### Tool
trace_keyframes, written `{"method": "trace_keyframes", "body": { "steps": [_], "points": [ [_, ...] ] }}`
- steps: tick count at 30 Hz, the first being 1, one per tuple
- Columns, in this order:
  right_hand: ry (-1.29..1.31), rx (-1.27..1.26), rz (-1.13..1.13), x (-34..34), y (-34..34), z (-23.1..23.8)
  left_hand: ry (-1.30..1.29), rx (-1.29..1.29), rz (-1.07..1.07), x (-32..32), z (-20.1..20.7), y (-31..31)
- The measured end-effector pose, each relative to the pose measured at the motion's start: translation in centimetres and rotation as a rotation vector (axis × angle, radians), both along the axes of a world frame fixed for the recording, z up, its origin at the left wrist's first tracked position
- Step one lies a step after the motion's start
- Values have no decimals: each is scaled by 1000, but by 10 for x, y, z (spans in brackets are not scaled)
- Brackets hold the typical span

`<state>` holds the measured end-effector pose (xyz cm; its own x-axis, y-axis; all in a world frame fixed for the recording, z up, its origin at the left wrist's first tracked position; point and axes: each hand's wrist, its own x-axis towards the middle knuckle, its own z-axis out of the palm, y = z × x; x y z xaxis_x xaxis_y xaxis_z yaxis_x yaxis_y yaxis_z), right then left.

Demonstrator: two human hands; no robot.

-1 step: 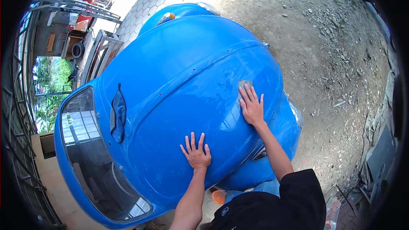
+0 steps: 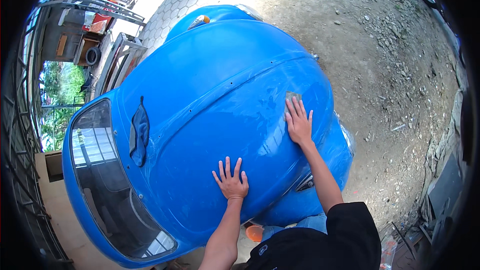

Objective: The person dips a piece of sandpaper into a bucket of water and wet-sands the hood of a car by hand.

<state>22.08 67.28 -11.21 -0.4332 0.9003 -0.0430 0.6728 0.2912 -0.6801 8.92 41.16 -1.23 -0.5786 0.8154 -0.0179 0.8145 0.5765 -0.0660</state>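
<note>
A rounded blue car hood (image 2: 210,120) fills the middle, with a raised seam, small holes and pale smears. My right hand (image 2: 300,129) lies flat toward its right side, fingers stretched. Under those fingertips is a small grey-brown sheet (image 2: 291,94), seemingly sandpaper, partly covered by the fingers. Lower and further left, my left hand (image 2: 232,185) rests palm down on the paint with spread fingers and nothing in it. A dark blue cloth (image 2: 139,135) lies near the windshield (image 2: 107,170), apart from both hands.
Blue fenders bulge on either side; the near one (image 2: 320,190) is by my right arm. An orange round object (image 2: 254,233) sits low beside my legs. Gravelly ground (image 2: 370,95) extends right. A wooden frame (image 2: 117,65) and a tire (image 2: 93,56) stand at upper left.
My right hand and the sheet under it have slid slightly toward the far side of the hood. My left hand stays in place; the whole view has shifted a little.
</note>
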Motion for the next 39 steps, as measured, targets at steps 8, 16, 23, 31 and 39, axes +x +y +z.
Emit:
{"method": "trace_keyframes", "body": {
  "steps": [8, 16, 23, 31, 39],
  "points": [
    [-232, -445, -235, -13, 138, -52, -31, 94, 2, 7, -12, -4],
    [-92, -165, 21, -22, 39, -12, -102, 142, 21, 1, -13, 1],
    [-75, 170, 408, -1, -83, 33, -116, 165, 16, 4, -11, -2],
    [-224, -177, -55, -76, 107, 3, -177, 142, 22, 16, -13, 8],
    [-73, 212, 487, -126, -8, 43, -115, 87, 40, 5, -10, -1]
  ]
}}
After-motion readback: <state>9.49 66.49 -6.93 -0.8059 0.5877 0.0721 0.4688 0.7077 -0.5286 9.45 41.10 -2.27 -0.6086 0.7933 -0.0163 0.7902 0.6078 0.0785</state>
